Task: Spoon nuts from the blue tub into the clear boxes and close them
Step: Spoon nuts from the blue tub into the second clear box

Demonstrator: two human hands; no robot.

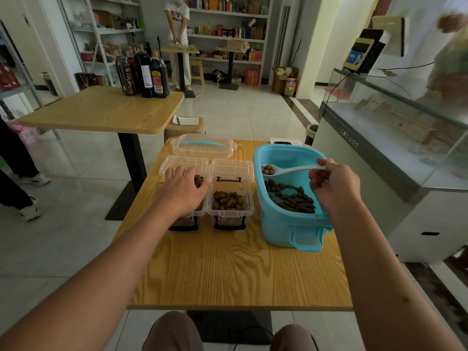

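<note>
Landmark: second wooden table (101,110), standing on the pale tiled floor.
Dark bottles (143,72): clustered upright on that table's far right corner.
Stool (184,126): just beside the table's right edge, a paper lying on it.
Person in white shirt (177,19): well beyond the table, in front of stocked shelves (228,29).
Glass display case (395,117): far to the table's right.
Phone (283,142): lying flat, between the table and the display case.

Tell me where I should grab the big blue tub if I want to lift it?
Probably by the loop handle on the blue tub, on the end nearest you. It sticks out from the wall, so fingers can hook under it from below. A matching far handle isn't visible, so steady the rim too.
</note>
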